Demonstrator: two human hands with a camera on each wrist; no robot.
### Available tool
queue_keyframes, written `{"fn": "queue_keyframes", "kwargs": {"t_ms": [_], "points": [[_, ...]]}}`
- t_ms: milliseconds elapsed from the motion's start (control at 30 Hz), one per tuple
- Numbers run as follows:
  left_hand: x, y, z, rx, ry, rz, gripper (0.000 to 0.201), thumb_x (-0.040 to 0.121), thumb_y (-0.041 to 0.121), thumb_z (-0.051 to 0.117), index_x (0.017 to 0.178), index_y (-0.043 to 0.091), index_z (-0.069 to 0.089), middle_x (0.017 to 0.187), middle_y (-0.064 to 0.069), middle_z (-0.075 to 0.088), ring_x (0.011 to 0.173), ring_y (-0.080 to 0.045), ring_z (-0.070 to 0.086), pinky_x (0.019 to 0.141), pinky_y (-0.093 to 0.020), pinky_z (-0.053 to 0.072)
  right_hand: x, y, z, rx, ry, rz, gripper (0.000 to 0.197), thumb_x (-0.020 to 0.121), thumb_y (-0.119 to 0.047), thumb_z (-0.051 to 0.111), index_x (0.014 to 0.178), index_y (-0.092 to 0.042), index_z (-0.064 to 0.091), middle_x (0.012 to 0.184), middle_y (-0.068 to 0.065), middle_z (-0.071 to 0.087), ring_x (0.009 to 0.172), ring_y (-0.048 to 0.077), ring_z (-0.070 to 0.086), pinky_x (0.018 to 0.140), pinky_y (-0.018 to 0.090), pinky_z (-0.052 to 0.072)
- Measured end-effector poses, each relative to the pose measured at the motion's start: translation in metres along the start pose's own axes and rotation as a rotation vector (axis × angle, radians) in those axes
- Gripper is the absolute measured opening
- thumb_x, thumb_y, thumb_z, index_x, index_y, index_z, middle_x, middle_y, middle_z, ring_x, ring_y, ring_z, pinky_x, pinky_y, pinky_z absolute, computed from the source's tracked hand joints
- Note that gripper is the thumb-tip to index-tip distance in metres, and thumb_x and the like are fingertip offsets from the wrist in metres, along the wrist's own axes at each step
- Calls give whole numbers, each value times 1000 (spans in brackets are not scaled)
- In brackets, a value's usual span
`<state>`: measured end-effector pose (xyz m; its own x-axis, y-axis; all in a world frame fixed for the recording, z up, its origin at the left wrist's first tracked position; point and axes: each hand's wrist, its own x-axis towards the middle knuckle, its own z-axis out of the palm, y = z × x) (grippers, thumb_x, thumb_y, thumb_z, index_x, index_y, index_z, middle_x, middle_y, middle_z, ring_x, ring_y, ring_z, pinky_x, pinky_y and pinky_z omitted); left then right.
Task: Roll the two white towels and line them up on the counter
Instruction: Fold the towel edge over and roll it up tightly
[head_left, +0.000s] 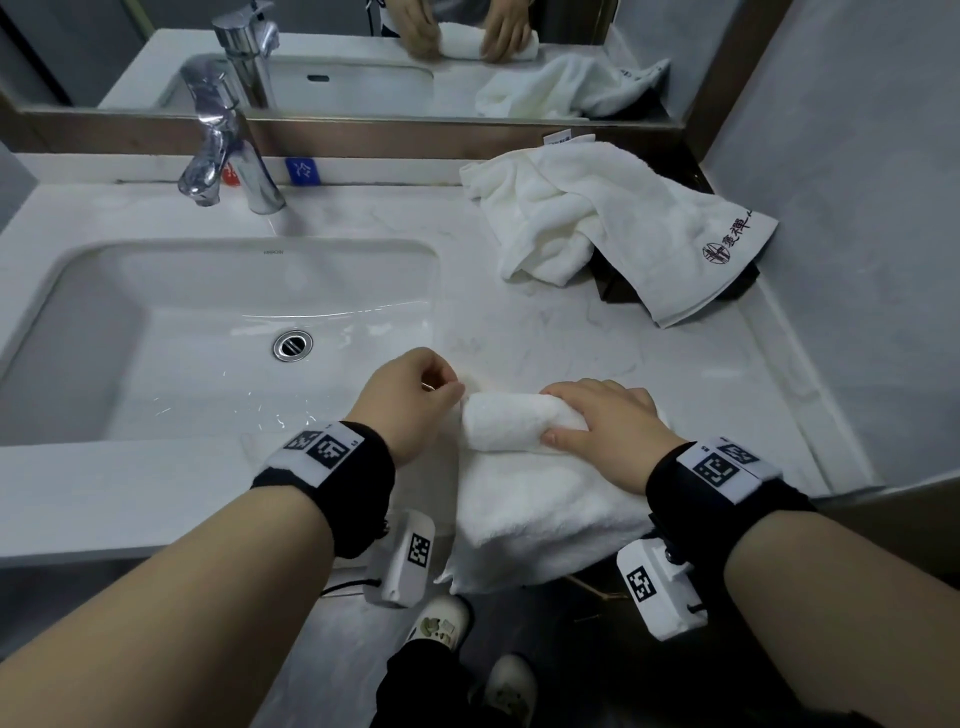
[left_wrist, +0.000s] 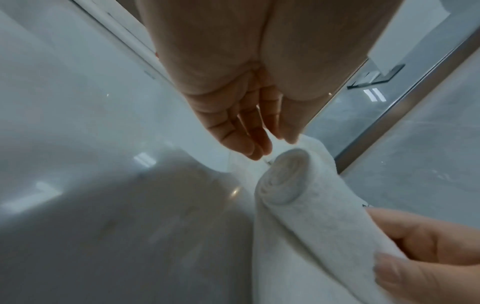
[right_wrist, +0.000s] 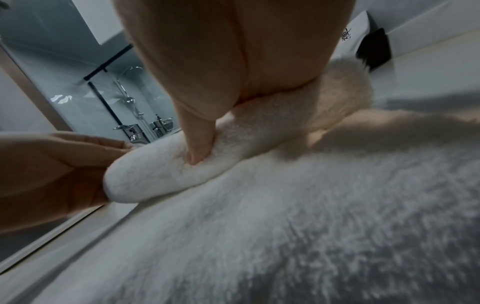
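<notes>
One white towel lies at the counter's front, its far part wound into a roll (head_left: 511, 423) (left_wrist: 298, 205) (right_wrist: 161, 172). Its flat part (head_left: 545, 514) hangs over the front edge. My right hand (head_left: 576, 413) grips the roll's right half, with the thumb (right_wrist: 198, 150) pressed into its near side and the fingers curled over the top. My left hand (head_left: 452, 395) (left_wrist: 270, 146) is at the roll's left end with its fingers loosely straight, touching that end. The second white towel (head_left: 597, 218), with a dark logo, lies crumpled at the back right.
The sink basin (head_left: 104, 322) takes up the counter's left, with a chrome faucet (head_left: 234, 156) behind it. A mirror (head_left: 363, 52) runs along the back and a grey wall (head_left: 857, 208) closes the right side. A dark object (head_left: 618, 286) lies under the crumpled towel. Bare marble counter (head_left: 545, 332) separates the towels.
</notes>
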<state>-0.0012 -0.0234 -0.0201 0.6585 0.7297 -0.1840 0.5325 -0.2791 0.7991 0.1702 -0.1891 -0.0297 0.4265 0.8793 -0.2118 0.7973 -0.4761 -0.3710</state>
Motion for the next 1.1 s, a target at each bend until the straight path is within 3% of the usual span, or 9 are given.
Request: {"fn": "queue_keyframes", "kwargs": {"t_ms": [133,300,500,600,667,767,833,967,1100], "points": [[-8,9,-3,65,-54,19,20,77,33,74,66,21,63,63,9,61,54,0,53,49,-12,37,2,1,1,9,-10,6,36,88,-53,52,123,-45,47,113,-15,54,113,14,44,96,34,25],[-16,23,7,314,-111,-44,29,77,26,70,56,12,55,55,-2,50,53,-21,44,51,-27,35,2,1,2,2,-10,18,38,88,-54,52,124,-45,47,117,-14,54,116,14,43,97,34,24],[-20,34,11,356,-80,-146,45,80,20,65,51,11,32,50,-2,26,46,-20,26,44,-28,19,0,-1,4,-6,15,20,37,88,-53,52,123,-45,47,119,-13,55,115,14,42,98,35,24],[-20,32,17,356,-71,-170,38,85,18,61,55,8,41,56,-7,37,49,-23,36,46,-28,28,-1,-1,7,-40,29,15,36,89,-54,51,123,-46,45,119,-12,54,115,14,42,96,35,23],[-23,34,22,375,-66,-133,26,90,22,59,73,3,60,75,-13,57,67,-29,57,57,-30,42,-1,-2,9,-57,37,9,36,89,-54,49,124,-46,45,119,-12,54,114,15,42,94,35,22],[-25,34,26,392,-41,-102,24,94,24,56,97,2,66,106,-19,62,91,-34,62,71,-35,45,-2,-2,10,-68,42,3,37,89,-55,48,124,-45,44,120,-12,53,114,15,42,92,34,22],[-23,35,26,402,-54,-104,22,95,21,54,97,2,64,105,-19,61,93,-35,61,71,-34,44,-2,-2,10,-75,46,-1,37,89,-55,48,124,-44,44,120,-11,53,113,16,41,89,33,20],[-23,39,20,418,-58,-118,29,98,14,47,70,7,51,73,-9,52,81,-34,60,57,-27,38,-2,-2,11,-109,77,22,39,89,-56,48,125,-43,44,124,-10,53,116,18,40,82,32,14],[-19,38,13,208,30,-134,23,92,12,52,77,-2,63,82,-17,70,82,-35,67,68,-36,53,-3,1,12,-97,95,41,42,90,-55,48,130,-42,43,127,-10,51,117,18,40,83,30,14]]}}
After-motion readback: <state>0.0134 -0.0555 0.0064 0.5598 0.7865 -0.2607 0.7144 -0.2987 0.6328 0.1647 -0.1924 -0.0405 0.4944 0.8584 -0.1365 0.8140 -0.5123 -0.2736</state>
